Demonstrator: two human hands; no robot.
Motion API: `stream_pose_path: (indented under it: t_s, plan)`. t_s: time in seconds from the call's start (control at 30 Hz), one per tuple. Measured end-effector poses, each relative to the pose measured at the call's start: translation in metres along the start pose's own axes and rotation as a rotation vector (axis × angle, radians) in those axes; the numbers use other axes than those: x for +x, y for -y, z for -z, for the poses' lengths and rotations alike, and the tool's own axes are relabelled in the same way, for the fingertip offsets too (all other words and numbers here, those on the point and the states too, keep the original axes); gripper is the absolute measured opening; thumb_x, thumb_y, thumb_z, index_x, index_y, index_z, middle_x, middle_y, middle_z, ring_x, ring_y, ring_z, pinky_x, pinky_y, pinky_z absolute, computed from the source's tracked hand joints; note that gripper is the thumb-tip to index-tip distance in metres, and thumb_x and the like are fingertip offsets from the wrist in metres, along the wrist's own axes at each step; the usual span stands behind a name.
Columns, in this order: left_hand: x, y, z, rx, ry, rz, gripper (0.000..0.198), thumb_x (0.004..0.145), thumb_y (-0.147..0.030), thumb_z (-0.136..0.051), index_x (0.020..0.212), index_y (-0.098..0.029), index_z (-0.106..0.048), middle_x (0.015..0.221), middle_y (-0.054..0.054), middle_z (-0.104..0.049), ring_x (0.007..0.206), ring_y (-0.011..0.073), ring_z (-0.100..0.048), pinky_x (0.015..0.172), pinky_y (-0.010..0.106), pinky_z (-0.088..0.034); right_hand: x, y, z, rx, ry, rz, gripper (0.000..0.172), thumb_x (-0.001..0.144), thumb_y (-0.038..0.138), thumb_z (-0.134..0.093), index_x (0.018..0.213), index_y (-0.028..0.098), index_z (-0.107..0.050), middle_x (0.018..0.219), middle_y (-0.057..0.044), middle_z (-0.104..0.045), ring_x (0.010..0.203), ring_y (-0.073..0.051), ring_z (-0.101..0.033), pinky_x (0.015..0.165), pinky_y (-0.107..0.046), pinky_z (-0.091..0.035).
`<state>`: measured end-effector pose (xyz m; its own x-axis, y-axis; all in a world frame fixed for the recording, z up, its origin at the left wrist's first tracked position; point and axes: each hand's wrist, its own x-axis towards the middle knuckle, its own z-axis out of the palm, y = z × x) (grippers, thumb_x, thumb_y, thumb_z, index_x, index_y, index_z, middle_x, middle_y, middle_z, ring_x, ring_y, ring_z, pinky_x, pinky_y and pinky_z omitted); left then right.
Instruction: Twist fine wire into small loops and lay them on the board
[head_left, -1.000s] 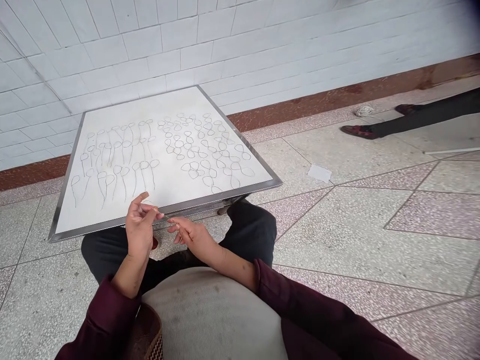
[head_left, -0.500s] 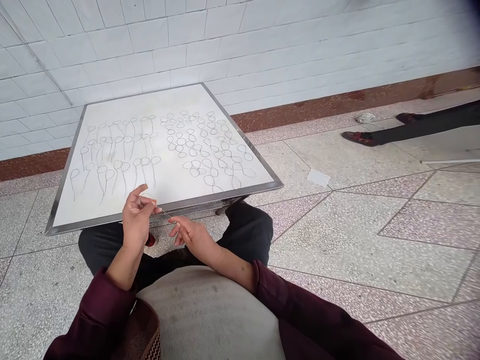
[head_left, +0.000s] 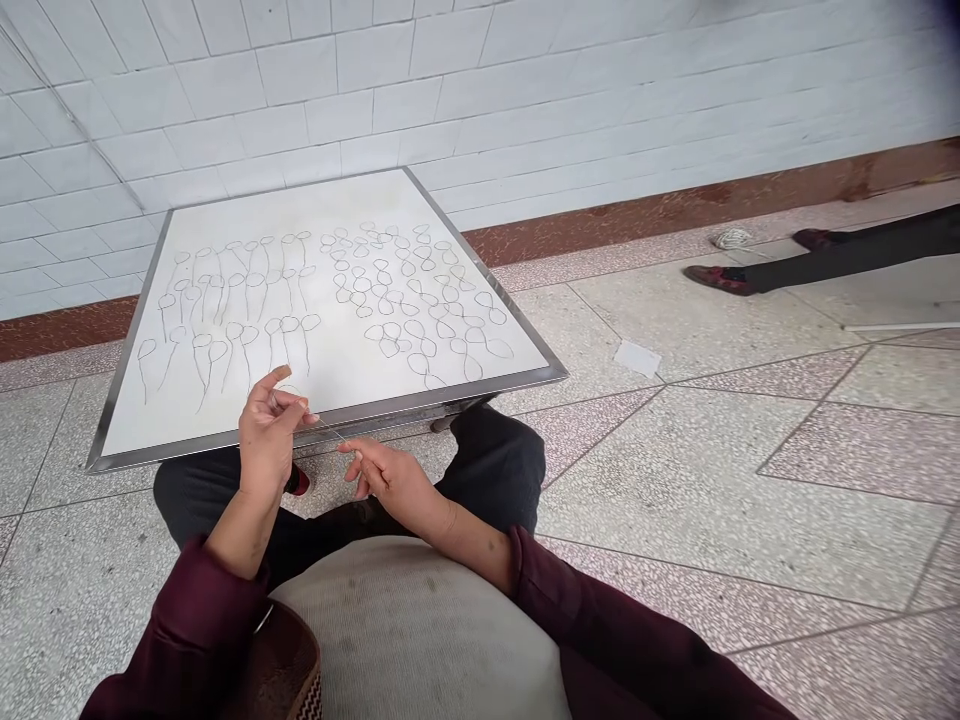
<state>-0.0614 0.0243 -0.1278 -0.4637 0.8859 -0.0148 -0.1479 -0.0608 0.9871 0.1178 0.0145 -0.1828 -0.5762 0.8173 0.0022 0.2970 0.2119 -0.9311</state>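
My left hand is pinched on a thin wire, just over the near edge of a white table with a metal rim. From there the wire runs to my right hand, whose thumb and index finger close on its other end. A faint loop of it curves above my left fingers. Rows of single wire loops with long tails lie on the left half of the table. Several figure-eight wire loops are spread over the right half. Whether wire or thread cannot be told for certain.
Behind the table stands a white tiled wall. My knees are under the table's near edge. To the right, a white card and a coil of pale cord lie on the floor, near another person's outstretched legs.
My hands have drawn slightly apart, the left one shifting a little to the left, with the wire stretched between them. The loops on the table lie as before.
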Motion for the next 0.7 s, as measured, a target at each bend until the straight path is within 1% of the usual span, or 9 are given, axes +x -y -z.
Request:
stream_pose_path:
  t_s: [0.13,0.27,0.37,0.5,0.6,0.7]
  plan:
    - [0.001,-0.001,0.001,0.003,-0.003,-0.014,0.048,0.069,-0.017,-0.071,0.116,-0.018,-0.060,0.069,-0.005,-0.060,0.057,0.0121,-0.061,0.066,0.033,-0.055,-0.001,-0.001,0.002,-0.005,0.003,0.002,0.029,0.099,0.023,-0.034,0.117,0.022,-0.056,0.084,0.001,-0.071,0.059,-0.010,-0.066,0.064,-0.024,-0.054]
    - [0.004,-0.004,0.002,-0.004,-0.012,-0.028,0.048,0.069,-0.018,-0.071,0.116,-0.017,-0.060,0.069,-0.005,-0.060,0.058,0.0116,-0.060,0.068,0.033,-0.055,-0.002,0.004,0.004,0.008,0.006,-0.019,0.029,0.099,0.026,-0.035,0.116,0.022,-0.057,0.086,0.000,-0.071,0.060,-0.010,-0.066,0.065,-0.025,-0.055]
    - [0.008,-0.007,0.006,-0.016,-0.040,-0.059,0.049,0.068,-0.019,-0.073,0.115,-0.016,-0.061,0.067,-0.005,-0.059,0.060,0.0115,-0.059,0.067,0.032,-0.056,-0.004,0.005,0.003,0.050,0.008,-0.029,0.029,0.098,0.023,-0.035,0.115,0.021,-0.058,0.086,0.000,-0.070,0.061,-0.011,-0.066,0.064,-0.025,-0.055]
    - [0.015,-0.011,0.015,-0.009,-0.085,-0.093,0.050,0.067,-0.020,-0.074,0.115,-0.017,-0.062,0.066,-0.005,-0.058,0.064,0.0119,-0.060,0.068,0.032,-0.057,-0.003,-0.006,0.003,0.103,0.008,-0.074,0.032,0.094,0.015,-0.033,0.114,0.021,-0.058,0.085,-0.001,-0.070,0.061,-0.011,-0.066,0.060,-0.025,-0.054]
    - [0.017,-0.012,0.021,0.017,-0.091,-0.099,0.049,0.066,-0.020,-0.074,0.114,-0.017,-0.063,0.068,-0.005,-0.059,0.063,0.0114,-0.059,0.067,0.032,-0.058,0.001,-0.011,0.010,0.067,-0.072,-0.111,0.030,0.094,0.015,-0.033,0.113,0.020,-0.056,0.088,-0.003,-0.071,0.067,-0.014,-0.067,0.060,-0.027,-0.054]
    - [0.015,-0.012,0.020,0.057,-0.077,-0.107,0.048,0.068,-0.019,-0.073,0.115,-0.017,-0.063,0.071,-0.003,-0.060,0.062,0.0114,-0.059,0.067,0.032,-0.057,0.007,-0.005,0.019,-0.020,-0.163,-0.065,0.028,0.099,0.024,-0.032,0.115,0.021,-0.055,0.095,-0.004,-0.072,0.080,-0.016,-0.068,0.072,-0.030,-0.054]
